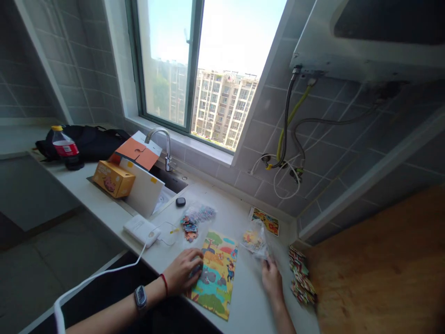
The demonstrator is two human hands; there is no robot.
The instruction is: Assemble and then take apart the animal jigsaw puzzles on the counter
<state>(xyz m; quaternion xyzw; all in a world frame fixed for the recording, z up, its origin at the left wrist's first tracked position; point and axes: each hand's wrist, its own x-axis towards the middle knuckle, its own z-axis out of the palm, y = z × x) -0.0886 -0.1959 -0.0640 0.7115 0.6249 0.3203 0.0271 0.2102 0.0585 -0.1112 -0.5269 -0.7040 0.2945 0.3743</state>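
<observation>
My left hand (182, 271) rests curled at the left edge of an assembled cartoon-animal jigsaw puzzle (215, 273), and I cannot tell whether its fingers hold a piece. My right hand (273, 279) pinches a clear plastic bag (255, 240) holding colourful pieces. A loose stack of puzzle pieces (301, 276) lies to the right of that hand. Behind the puzzle are a small picture card (266, 221), another clear bag of pieces (199, 213) and a small heap of loose pieces (189, 228).
The white countertop (239, 222) holds a black oval case (180, 202), a white corded device (141, 230), an orange box (113, 179) and a white board (142, 190). Beyond are a sink (170, 178), faucet (163, 141), cola bottle (65, 146) and black bag (83, 141).
</observation>
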